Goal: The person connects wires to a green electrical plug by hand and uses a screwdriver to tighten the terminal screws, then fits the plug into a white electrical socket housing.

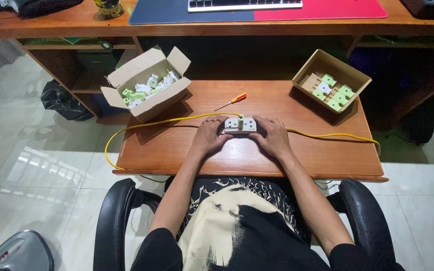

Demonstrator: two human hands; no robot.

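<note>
Head view: left hand [210, 136] and right hand [273, 137] both clamp the white-and-green rectangular plastic socket block [240, 124] on the yellow cable [141, 124], mid-assembly, just below the orange-handled screwdriver [232, 101], likely needed next.

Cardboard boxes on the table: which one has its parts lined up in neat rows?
The flapless box at the far right; the flapped box at the left holds a loose jumble.
</note>
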